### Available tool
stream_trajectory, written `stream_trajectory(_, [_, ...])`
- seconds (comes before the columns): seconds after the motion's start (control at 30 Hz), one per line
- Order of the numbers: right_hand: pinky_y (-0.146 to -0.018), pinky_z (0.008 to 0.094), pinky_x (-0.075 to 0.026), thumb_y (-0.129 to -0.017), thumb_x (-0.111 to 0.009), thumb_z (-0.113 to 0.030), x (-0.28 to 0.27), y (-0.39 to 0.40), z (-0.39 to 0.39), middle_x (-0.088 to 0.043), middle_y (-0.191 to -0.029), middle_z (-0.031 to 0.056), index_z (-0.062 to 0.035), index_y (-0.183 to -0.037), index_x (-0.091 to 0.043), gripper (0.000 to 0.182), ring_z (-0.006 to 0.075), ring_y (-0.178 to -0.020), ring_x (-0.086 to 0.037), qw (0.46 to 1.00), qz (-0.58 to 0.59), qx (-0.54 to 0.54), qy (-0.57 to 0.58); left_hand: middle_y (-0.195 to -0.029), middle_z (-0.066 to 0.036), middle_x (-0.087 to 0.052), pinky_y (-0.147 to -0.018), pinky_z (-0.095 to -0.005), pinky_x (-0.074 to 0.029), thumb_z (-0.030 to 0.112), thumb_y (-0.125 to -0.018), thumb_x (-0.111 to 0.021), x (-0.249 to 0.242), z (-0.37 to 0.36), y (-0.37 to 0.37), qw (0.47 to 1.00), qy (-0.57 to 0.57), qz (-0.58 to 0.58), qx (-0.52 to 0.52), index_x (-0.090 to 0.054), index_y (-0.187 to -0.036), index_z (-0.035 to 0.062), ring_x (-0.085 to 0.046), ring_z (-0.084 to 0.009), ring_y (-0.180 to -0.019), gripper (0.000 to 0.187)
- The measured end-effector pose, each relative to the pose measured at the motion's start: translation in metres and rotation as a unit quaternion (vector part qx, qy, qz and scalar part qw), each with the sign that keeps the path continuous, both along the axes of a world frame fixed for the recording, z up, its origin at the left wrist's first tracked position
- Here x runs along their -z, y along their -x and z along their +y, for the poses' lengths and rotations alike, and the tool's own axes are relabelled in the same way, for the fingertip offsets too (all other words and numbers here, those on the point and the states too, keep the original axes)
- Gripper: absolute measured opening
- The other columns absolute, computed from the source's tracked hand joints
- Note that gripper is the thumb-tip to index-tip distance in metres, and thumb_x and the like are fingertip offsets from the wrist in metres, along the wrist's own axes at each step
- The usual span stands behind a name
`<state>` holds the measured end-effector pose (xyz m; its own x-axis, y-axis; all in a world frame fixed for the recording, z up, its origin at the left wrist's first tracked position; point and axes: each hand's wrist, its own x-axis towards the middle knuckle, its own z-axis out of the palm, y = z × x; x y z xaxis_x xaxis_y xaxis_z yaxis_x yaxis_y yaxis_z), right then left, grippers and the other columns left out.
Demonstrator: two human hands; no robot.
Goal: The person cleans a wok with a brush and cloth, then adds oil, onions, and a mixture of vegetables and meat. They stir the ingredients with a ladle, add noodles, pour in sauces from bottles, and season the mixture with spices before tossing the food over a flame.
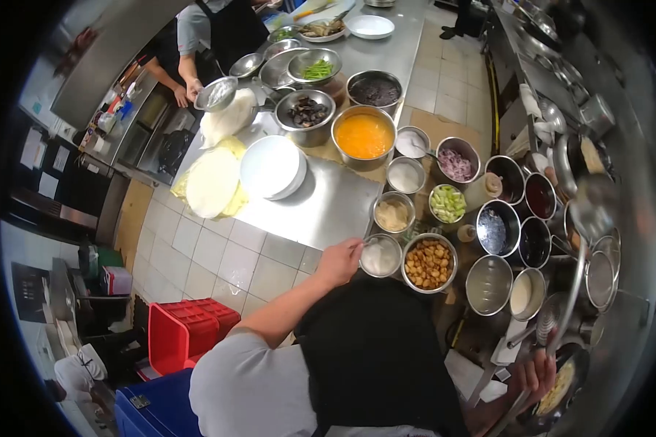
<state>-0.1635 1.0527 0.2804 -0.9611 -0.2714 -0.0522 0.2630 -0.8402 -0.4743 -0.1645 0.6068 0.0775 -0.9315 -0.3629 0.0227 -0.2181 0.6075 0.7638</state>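
At the left rim of a steel bowl of white powder [380, 256], my left hand [340, 263] has its fingers pinched together. What they hold, perhaps a spoon handle, is too small to make out. My right hand [536, 375] is wrapped round the long handle of a ladle [592, 206], whose head is up over the stove side, blurred. Below that hand a dark pan [577, 368] with pale yellow food [557, 390] is partly hidden. Fried brown cubes fill a steel pot [429, 264] beside the powder bowl.
Chopped greens [448, 204], diced onion [455, 165], orange liquid [363, 137] and several pots crowd the counter. Stacked white bowls [272, 167] stand on the steel table [328, 207]. A co-worker [233, 36] holds a bowl opposite. A red crate [189, 331] lies on the floor.
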Motion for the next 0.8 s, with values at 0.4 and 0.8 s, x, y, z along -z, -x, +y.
stream_trajectory(0.4, [-0.047, 0.0241, -0.042, -0.105, -0.032, -0.017, 0.006, -0.186, 0.13, -0.043, -0.073, 0.0025, 0.0122, -0.13, -0.038, 0.039, 0.0087, -0.053, -0.045, 0.935, -0.122, 0.307, -0.129, -0.074, -0.019, -0.066, -0.064, -0.0443, -0.051, 0.035, -0.094, -0.06, 0.066, -0.015, 0.029, 0.997, -0.046, -0.06, 0.029, -0.065, -0.086, 0.0002, -0.065, -0.0396, -0.072, 0.036])
stream_trajectory(0.8, [-0.035, 0.0215, -0.028, -0.101, -0.046, -0.017, 0.091, -0.297, 0.344, -0.03, -0.055, -0.0079, -0.0108, -0.089, -0.056, 0.017, 0.0059, -0.04, -0.031, 0.785, -0.242, 0.377, -0.427, -0.081, -0.019, -0.065, -0.07, -0.0391, -0.048, 0.031, -0.095, -0.059, 0.093, 0.1, -0.12, 0.989, -0.059, -0.137, 0.003, -0.062, -0.089, -0.001, -0.063, -0.0277, -0.074, 0.033])
